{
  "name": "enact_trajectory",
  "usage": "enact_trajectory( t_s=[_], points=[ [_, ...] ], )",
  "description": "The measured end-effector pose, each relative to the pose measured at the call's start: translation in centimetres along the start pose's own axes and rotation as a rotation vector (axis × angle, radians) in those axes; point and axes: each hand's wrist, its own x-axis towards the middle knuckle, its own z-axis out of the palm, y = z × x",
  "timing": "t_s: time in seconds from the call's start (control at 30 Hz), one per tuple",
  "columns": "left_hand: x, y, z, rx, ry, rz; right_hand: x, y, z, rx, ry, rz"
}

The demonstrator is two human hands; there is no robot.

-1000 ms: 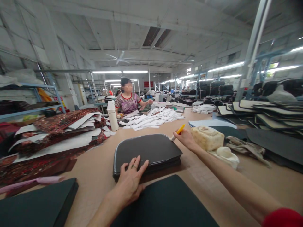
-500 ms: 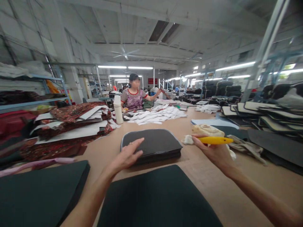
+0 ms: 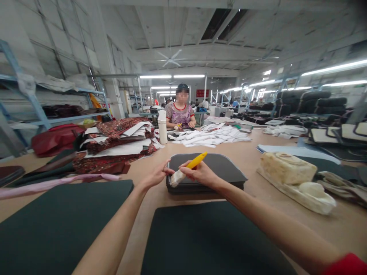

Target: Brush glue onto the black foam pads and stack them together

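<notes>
A stack of dark grey panels [image 3: 222, 165] with rounded corners and a pale line along the top edge lies in front of me. My right hand [image 3: 203, 175] is closed round a brush with a yellow handle [image 3: 197, 160]. Its whitish, caked bristles [image 3: 177, 178] are at the stack's near left corner. My left hand [image 3: 155, 175] rests at the stack's left edge, fingers apart, their tips touching or very close to the top panel. To the right stands a glue-crusted, cream-coloured block-shaped container [image 3: 288, 168] on a stained base.
Large dark green sheets [image 3: 212, 236] lie nearest me, another [image 3: 65, 217] at left. Patterned brown pieces with white paper [image 3: 120, 147] are piled back left beside a white bottle [image 3: 162, 131]. A co-worker [image 3: 181, 110] sits across the table behind white strips [image 3: 212, 135].
My right hand has brought the brush from the container leftward to the stack's near left corner. My left hand has moved off the panel's top to its left edge. The view has turned left.
</notes>
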Motion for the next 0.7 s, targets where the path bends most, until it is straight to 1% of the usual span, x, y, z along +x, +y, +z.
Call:
enact_trajectory(
  t_s=[0.1, 0.17, 0.23, 0.3, 0.37, 0.4, 0.43, 0.5, 0.57, 0.67, 0.7],
  points=[
    [0.0, -0.3, -0.1, -0.013, 0.000, 0.005, 0.1, 0.0, -0.7, -0.079, 0.067, 0.037],
    [0.0, -0.5, 0.0, -0.009, 0.003, 0.002, 0.2, -0.4, -0.8, -0.080, 0.113, 0.040],
    [0.1, -0.5, 0.1, 0.005, 0.008, -0.004, 0.5, -0.6, -0.4, -0.046, 0.093, 0.022],
    [0.0, -0.4, 0.2, 0.030, 0.013, -0.009, 0.9, -0.6, 0.0, -0.034, 0.028, -0.005],
    [-0.2, 0.0, 0.2, 0.063, 0.013, -0.005, 1.0, -0.3, -0.3, -0.070, -0.008, -0.009],
    [-0.3, 0.2, 0.3, 0.082, 0.013, -0.002, 0.8, -0.1, -0.9, -0.102, -0.004, 0.001],
    [-0.4, 0.4, 0.3, 0.100, 0.013, 0.000, 0.4, 0.1, -1.8, -0.136, 0.014, 0.017],
    [-0.5, 0.7, 0.4, 0.134, 0.012, 0.001, -1.1, 0.5, -4.6, -0.194, 0.068, 0.057],
    [-0.6, 1.0, 0.4, 0.164, 0.008, -0.002, -3.3, 1.0, -8.3, -0.243, 0.135, 0.107],
    [-0.9, 1.7, 0.2, 0.230, 0.010, -0.014, -7.3, 1.6, -14.5, -0.363, 0.248, 0.225],
    [-0.9, 2.1, 0.1, 0.260, 0.009, -0.021, -8.6, 1.8, -16.5, -0.405, 0.275, 0.240]
  ],
)
